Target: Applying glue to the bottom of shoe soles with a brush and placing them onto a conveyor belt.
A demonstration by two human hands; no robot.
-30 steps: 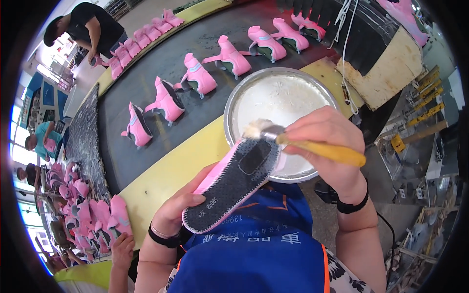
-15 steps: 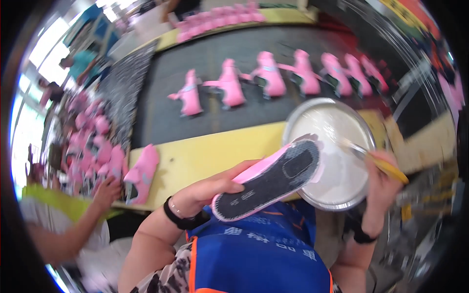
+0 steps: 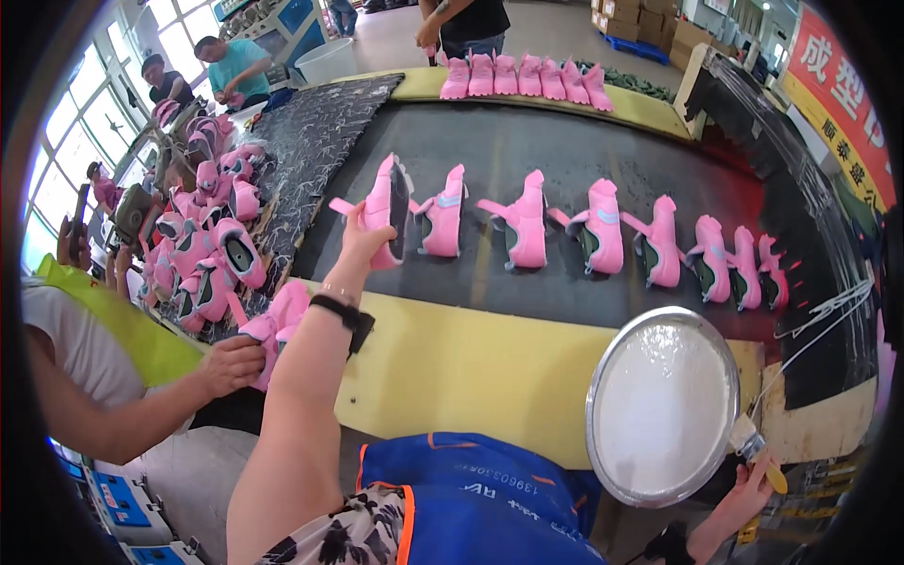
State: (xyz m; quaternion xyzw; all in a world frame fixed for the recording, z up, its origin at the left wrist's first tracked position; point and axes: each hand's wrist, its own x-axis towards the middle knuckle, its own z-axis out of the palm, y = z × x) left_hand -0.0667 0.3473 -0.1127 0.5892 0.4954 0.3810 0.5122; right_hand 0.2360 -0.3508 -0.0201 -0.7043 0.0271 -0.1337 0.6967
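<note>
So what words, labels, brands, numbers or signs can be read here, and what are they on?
I won't copy out wording, but here's where it stands:
Red sign, upper right: large white characters, clear.
Yellow strip under it: smaller dark characters.
Blue apron: pale digits and characters, partly distorted by folds.
Cardboard boxes, background: any print is too small to read.
Pink shoe in the left hand: none legible.

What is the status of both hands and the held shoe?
Left hand gripping pink shoe. Right hand holding brush beside round basin. Next shoe close on right.
</note>
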